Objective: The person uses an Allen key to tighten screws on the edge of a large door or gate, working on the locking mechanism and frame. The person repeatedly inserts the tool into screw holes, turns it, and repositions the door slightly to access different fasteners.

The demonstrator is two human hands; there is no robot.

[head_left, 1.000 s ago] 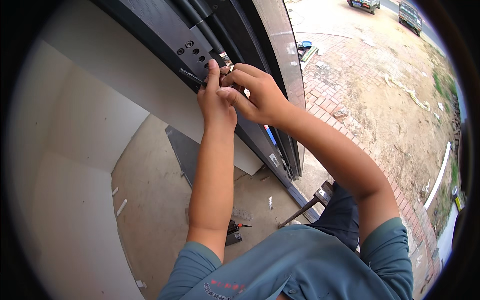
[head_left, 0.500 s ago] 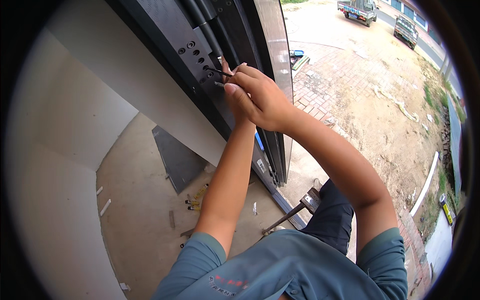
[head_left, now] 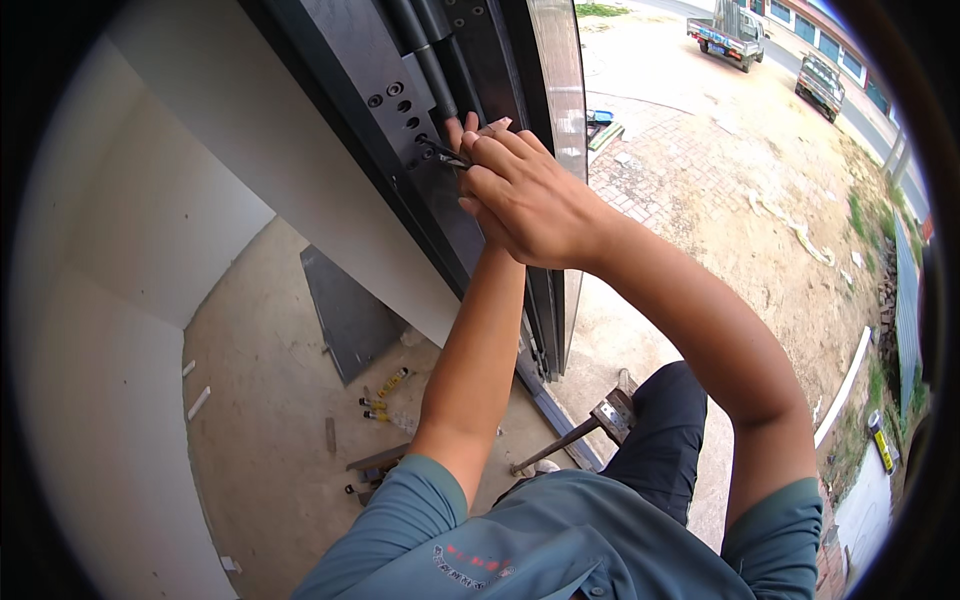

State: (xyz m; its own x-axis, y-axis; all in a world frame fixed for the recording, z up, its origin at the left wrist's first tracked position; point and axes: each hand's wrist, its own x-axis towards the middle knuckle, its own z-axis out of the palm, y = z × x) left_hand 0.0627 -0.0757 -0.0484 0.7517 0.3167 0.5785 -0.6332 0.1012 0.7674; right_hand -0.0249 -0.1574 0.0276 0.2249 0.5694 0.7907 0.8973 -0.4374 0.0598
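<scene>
My right hand [head_left: 535, 205] is closed around a thin dark hex key [head_left: 445, 152]. The key's tip meets a screw hole in the dark metal plate [head_left: 400, 125] on the door frame. My left hand [head_left: 456, 132] is mostly hidden behind the right one. Only some fingertips show, bent close to the lower end of a dark cylindrical hinge rod [head_left: 432, 75]. What they grip cannot be made out. Several round holes and screws line the plate above the key.
A glass-edged dark door panel [head_left: 560, 90] stands open at my right. Below are a metal stand [head_left: 612, 412], yellow-labelled tubes [head_left: 393, 381] and a dark triangular sheet [head_left: 345, 315] on the floor. Outside, a truck [head_left: 727, 38] is parked on sandy ground.
The view has shifted slightly, so the frame and both hands sit a little further right. My right hand has rolled over, its back now facing up more, with the hex key still at the plate.
</scene>
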